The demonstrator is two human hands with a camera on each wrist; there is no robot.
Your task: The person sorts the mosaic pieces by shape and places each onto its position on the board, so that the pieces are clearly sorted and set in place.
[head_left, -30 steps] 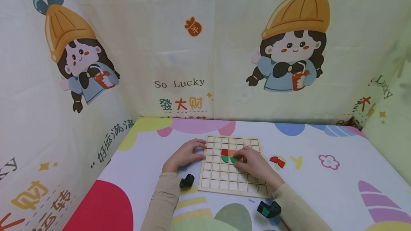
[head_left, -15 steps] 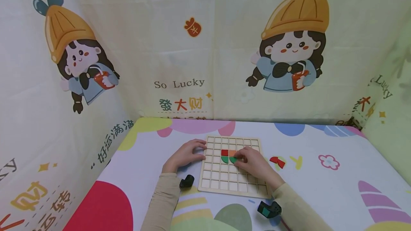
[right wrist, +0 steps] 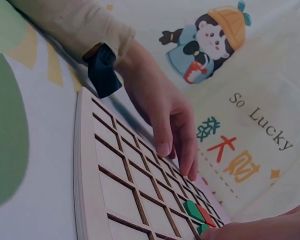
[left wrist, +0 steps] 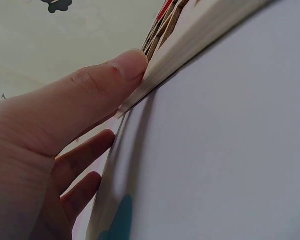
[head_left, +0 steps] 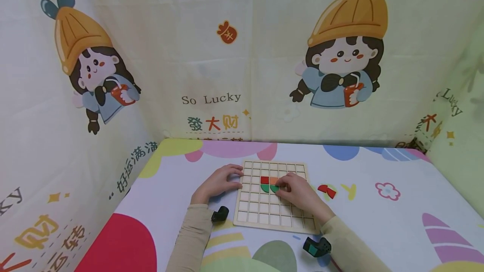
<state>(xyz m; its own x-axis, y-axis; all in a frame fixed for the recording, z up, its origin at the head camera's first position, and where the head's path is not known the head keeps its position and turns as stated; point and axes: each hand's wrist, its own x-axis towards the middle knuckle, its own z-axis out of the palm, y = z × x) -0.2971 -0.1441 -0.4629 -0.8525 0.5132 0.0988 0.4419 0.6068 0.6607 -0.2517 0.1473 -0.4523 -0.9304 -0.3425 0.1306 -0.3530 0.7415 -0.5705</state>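
Observation:
A wooden grid board (head_left: 264, 207) lies on the table between the hands. In its cells sit a red square (head_left: 264, 179), an orange square (head_left: 273, 180) partly covered by fingers, and a green quarter-circle piece (head_left: 265, 188). My right hand (head_left: 300, 190) reaches over the board, thumb and forefinger pinching a second green quarter-circle piece (head_left: 274, 188) in the cell beside the first. At the left edge, my left hand (head_left: 217, 184) steadies the board; its thumb (left wrist: 132, 65) touches the side in the left wrist view, with its other fingers spread apart.
Red pieces (head_left: 327, 190) lie loose on the table, right of the board. Black wrist cameras (head_left: 220, 213) are worn at both sleeves. Behind the patterned tabletop hangs a printed cloth (head_left: 272, 74).
Under my right fingertips, the second green piece has shifted slightly and sits more squarely in its cell. The left hand and the board stay in place.

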